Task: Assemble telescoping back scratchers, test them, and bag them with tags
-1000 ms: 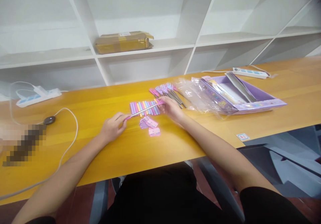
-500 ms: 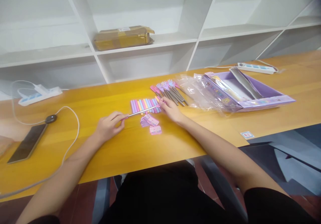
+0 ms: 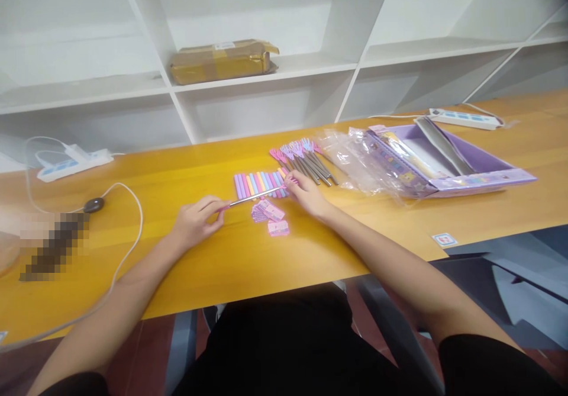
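A thin metal rod [image 3: 254,197] is held level between my two hands. My left hand [image 3: 198,221] pinches its left end, where a bit of pink shows. At the right end, my right hand [image 3: 306,193] closes its fingers around a pink part. Behind the rod lies a row of pastel sticks [image 3: 249,184] in pink, purple, blue and yellow. Several metal rods with pink, purple and blue hand-shaped tops [image 3: 306,158] lie fanned just beyond my right hand. Small pink printed cards [image 3: 271,211] rest on the table in front of the row.
On the wooden table [image 3: 213,277], clear plastic wrapping [image 3: 359,159] touches a purple open box [image 3: 501,177]. Power strips [image 3: 75,165] lie at both sides; a white cable and a pixelated dark object are at left. A brown package [image 3: 219,64] sits on the shelf.
The view has shifted slightly, so the scene appears a little further right. Both hands keep their hold on the rod, with hardly any change in their position.
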{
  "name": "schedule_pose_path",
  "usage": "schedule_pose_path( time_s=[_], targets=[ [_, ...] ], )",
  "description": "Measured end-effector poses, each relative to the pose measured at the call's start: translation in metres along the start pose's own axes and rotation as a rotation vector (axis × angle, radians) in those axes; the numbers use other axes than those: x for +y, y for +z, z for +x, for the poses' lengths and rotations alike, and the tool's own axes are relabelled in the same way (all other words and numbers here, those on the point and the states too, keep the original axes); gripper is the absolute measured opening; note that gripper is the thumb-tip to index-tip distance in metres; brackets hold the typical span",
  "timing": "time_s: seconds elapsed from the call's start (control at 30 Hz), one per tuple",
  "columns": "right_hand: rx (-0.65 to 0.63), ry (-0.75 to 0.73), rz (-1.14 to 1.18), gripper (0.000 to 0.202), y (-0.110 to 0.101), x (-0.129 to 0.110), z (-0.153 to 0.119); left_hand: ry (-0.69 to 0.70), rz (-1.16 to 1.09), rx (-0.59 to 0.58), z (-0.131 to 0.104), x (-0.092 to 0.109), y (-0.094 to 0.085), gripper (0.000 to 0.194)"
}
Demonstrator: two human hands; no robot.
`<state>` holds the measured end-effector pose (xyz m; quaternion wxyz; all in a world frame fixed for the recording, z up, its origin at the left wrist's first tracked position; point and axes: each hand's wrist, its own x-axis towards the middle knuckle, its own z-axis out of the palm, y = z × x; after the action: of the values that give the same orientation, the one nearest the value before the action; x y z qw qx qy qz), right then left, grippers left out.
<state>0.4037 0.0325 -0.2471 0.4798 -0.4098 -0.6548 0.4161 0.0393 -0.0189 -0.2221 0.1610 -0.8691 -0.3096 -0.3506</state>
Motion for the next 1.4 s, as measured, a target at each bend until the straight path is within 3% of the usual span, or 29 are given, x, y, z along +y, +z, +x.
schedule_pose_path(
  time_s=[0.83, 1.4],
  targets=[
    [-0.080, -0.028, -0.052, 0.044, 0.003, -0.012, -0.009, -0.029, -0.051, -0.056, 0.000, 0.006, -0.001, 0.014],
    [-0.149, -0.075, -0.173, 0.036, 0.022, -0.008, -0.025, -0.012, -0.094, -0.007, 0.001, 0.027, 0.004, 0.018]
  ],
)
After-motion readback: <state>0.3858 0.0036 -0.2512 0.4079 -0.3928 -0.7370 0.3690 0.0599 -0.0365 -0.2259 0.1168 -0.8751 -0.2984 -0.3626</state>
